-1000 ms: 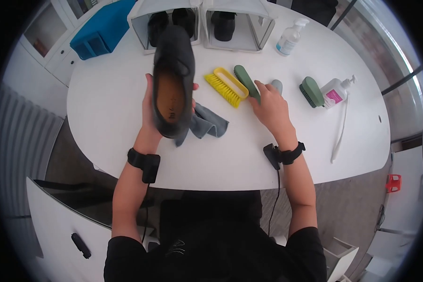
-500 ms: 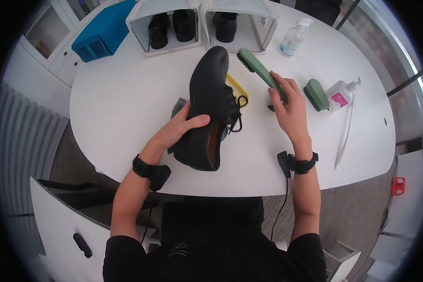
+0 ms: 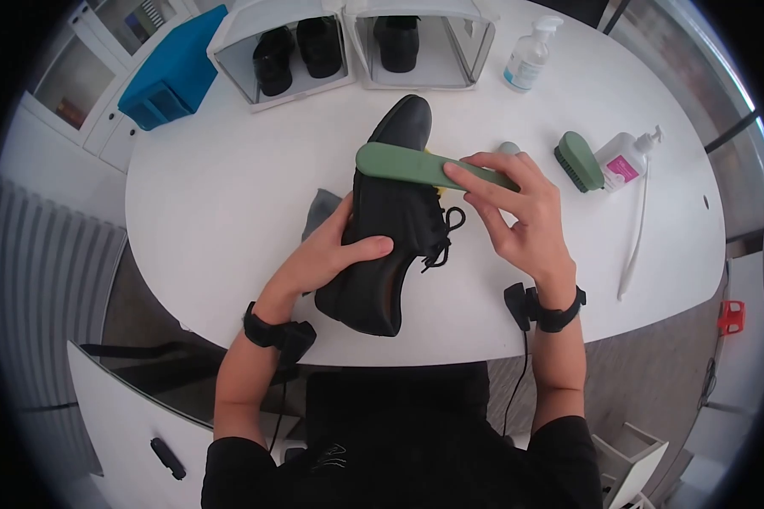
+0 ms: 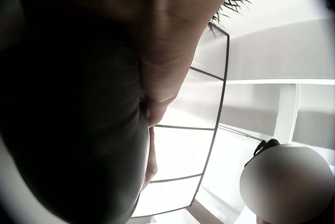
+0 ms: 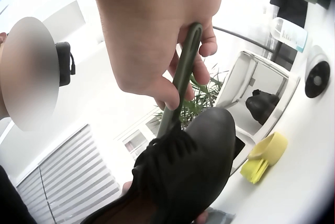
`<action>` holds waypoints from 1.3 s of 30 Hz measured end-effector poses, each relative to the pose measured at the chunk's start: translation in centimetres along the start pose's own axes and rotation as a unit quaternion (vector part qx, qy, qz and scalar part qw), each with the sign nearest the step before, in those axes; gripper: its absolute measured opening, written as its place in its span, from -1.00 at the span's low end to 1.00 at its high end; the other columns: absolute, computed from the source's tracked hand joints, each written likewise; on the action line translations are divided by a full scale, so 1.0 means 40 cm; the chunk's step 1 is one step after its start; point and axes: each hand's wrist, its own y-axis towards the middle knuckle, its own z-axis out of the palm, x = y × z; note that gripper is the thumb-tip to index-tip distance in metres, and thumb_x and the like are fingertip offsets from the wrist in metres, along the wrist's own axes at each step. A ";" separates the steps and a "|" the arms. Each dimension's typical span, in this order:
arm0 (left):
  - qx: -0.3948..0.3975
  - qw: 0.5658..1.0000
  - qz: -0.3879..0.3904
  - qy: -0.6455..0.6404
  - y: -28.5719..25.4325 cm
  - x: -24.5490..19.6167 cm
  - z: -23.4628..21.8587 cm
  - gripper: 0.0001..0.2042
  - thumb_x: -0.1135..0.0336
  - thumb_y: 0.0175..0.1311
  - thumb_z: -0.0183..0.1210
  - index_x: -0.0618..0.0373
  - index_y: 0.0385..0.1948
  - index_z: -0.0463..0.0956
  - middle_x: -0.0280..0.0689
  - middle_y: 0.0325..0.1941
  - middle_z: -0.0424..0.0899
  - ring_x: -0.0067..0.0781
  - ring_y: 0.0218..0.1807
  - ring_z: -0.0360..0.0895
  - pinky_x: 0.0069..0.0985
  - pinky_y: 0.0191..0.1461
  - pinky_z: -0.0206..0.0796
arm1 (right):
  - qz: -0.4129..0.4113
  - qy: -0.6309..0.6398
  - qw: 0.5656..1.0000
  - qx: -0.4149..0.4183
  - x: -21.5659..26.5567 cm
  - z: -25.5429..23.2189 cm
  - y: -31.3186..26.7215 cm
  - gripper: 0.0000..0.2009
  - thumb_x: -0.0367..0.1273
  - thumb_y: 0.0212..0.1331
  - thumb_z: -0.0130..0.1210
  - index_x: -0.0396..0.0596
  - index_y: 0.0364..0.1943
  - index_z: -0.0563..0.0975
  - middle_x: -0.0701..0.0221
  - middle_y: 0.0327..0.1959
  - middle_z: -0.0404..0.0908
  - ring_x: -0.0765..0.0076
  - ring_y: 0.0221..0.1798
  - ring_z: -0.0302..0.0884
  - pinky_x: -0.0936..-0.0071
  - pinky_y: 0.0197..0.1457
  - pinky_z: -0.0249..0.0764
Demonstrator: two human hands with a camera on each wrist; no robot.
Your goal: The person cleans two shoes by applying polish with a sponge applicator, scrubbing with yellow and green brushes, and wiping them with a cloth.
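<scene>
Under the black shoe (image 3: 401,210) lies a white table (image 3: 221,212), cabinets (image 3: 75,72) nearby.

Head vw: long green plastic brush (image 3: 403,165), bristles hid.; yellow plastic brush (image 5: 273,149) mostly hid. behind blk leather lace-up shoe (image 3: 390,216), grey cloth (image 3: 319,214) partly. Wht boxes (image 3: 267,17), wht table's (image 3: 212,220) far edge: tops cut off. Pink-labelled wht pump bottle (image 3: 613,153): txt illegible.

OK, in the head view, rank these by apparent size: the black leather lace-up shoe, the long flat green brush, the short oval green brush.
1. Black leather lace-up shoe
2. Long flat green brush, partly covered by the right hand
3. Short oval green brush
</scene>
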 end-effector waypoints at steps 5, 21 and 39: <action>0.017 1.000 -0.015 0.015 0.001 -0.007 0.004 -0.01 0.04 0.28 0.46 0.31 0.61 0.05 -0.05 0.46 0.44 -0.21 0.47 0.42 -0.34 0.56 0.20 | 0.017 -0.048 0.999 -0.011 0.000 -0.006 -0.001 -0.51 -0.53 0.11 0.33 0.32 0.14 0.78 0.44 -0.09 0.73 0.30 -0.24 0.57 0.36 -0.24 0.51; 0.037 0.999 0.002 0.007 -0.002 0.022 -0.029 -0.07 0.09 0.21 0.46 0.30 0.57 0.17 -0.10 0.47 0.44 -0.23 0.51 0.36 -0.36 0.61 0.10 | 0.246 0.037 0.966 -0.065 -0.124 0.005 -0.025 -0.69 -0.35 0.45 0.21 0.28 0.19 0.75 0.34 -0.22 0.72 0.32 -0.37 0.55 0.40 -0.28 0.47; 0.038 0.990 -0.045 -0.125 0.000 0.064 -0.059 0.04 -0.08 0.17 0.46 0.30 0.60 0.12 -0.07 0.55 0.40 -0.20 0.55 0.36 -0.34 0.62 0.13 | 0.098 0.109 0.988 -0.050 -0.061 0.026 -0.034 -0.55 -0.49 0.23 0.35 0.32 0.18 0.76 0.39 -0.01 0.70 0.25 -0.04 0.59 0.34 0.02 0.56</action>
